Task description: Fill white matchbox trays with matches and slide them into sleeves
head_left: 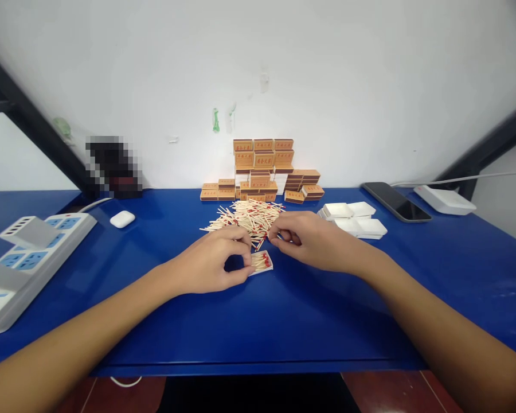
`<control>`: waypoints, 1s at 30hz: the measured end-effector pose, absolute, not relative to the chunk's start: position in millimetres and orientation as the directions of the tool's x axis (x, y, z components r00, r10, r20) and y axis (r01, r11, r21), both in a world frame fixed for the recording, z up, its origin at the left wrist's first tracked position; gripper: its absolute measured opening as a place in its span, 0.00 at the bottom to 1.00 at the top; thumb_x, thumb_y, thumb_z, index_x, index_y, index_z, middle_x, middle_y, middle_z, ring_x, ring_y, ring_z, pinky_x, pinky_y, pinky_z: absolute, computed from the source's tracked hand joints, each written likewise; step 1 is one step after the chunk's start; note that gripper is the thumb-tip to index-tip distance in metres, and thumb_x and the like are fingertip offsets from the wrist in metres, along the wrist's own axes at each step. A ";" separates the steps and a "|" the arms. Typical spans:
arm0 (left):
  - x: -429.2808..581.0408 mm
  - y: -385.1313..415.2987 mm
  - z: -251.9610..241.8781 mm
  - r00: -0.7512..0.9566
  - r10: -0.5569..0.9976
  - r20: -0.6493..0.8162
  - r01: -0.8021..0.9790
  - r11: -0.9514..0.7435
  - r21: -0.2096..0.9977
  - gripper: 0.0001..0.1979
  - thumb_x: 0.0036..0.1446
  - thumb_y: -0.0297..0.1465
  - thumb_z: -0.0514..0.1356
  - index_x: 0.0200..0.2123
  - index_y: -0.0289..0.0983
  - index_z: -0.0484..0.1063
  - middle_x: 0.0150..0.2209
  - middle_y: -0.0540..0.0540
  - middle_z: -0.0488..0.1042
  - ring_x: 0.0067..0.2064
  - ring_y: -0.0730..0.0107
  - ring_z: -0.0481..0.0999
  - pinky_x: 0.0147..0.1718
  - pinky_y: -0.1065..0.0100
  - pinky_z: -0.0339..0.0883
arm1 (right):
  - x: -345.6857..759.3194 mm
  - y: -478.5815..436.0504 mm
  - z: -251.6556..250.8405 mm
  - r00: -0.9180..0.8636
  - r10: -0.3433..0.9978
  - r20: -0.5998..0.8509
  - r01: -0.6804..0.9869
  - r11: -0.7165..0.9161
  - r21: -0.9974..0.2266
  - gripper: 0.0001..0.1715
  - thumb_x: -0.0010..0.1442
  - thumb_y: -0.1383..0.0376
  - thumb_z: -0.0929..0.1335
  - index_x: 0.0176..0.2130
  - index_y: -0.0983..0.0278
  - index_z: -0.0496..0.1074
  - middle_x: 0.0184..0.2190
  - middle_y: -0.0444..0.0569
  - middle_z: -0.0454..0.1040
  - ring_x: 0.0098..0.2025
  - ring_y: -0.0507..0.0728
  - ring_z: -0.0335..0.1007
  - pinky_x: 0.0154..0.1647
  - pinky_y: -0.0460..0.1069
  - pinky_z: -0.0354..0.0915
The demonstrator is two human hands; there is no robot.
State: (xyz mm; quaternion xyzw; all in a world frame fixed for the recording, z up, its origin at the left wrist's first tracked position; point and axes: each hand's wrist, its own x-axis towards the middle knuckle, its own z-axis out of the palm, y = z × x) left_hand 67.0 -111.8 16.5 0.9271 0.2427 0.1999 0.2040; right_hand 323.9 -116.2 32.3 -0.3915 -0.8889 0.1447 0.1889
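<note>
My left hand (221,261) grips the left end of a small white matchbox tray (272,267) between thumb and fingers. Red-tipped matches (261,261) lie inside the tray, and part of it is hidden by my fingers. At the right edge of a heap of loose matches (251,218), my right hand (307,238) is closed in a pinch. What sits between those fingertips, if anything, is too small to make out. The heap spreads over the blue table just beyond both hands.
Orange-brown matchboxes (264,159) are stacked against the wall. White empty trays (359,221) stand to the right, before a phone (395,202) and a white device (445,199). An earbud case (122,218) and a power strip (47,246) lie left on the blue table (258,327).
</note>
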 end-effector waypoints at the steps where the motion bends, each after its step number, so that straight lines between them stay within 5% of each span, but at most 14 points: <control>1: 66.7 -111.0 16.7 0.804 0.532 0.264 0.370 -0.796 0.478 0.03 0.62 0.28 0.65 0.35 0.39 0.79 0.42 0.47 0.75 0.46 0.65 0.76 0.49 0.61 0.69 | 324.6 -115.2 31.9 -0.617 0.753 0.228 0.649 0.651 -0.393 0.08 0.66 0.68 0.66 0.34 0.63 0.73 0.26 0.42 0.67 0.30 0.53 0.60 0.34 0.49 0.54; 13: 64.9 -111.1 17.0 0.820 0.534 0.204 0.394 -0.786 0.476 0.05 0.67 0.31 0.63 0.39 0.39 0.79 0.45 0.46 0.75 0.47 0.64 0.76 0.47 0.63 0.69 | 330.1 -114.1 36.1 -0.584 0.780 0.226 0.687 0.622 -0.376 0.08 0.66 0.70 0.67 0.35 0.63 0.75 0.27 0.43 0.70 0.29 0.52 0.62 0.32 0.48 0.55; 21: 70.5 -111.5 12.9 0.703 0.614 0.360 0.449 -0.775 0.446 0.08 0.69 0.34 0.62 0.36 0.38 0.78 0.41 0.46 0.74 0.45 0.64 0.74 0.47 0.61 0.68 | 334.0 -110.7 36.5 -0.546 0.800 0.247 0.728 0.599 -0.332 0.08 0.65 0.71 0.67 0.32 0.63 0.72 0.29 0.44 0.71 0.29 0.52 0.62 0.32 0.48 0.55; 30: 72.2 -115.8 7.0 0.710 0.597 0.372 0.451 -0.792 0.411 0.09 0.64 0.38 0.66 0.39 0.39 0.79 0.42 0.45 0.74 0.45 0.62 0.75 0.48 0.59 0.70 | 338.8 -106.0 35.7 -0.509 0.839 0.190 0.787 0.544 -0.291 0.08 0.63 0.70 0.68 0.31 0.62 0.72 0.28 0.45 0.73 0.29 0.52 0.63 0.31 0.49 0.54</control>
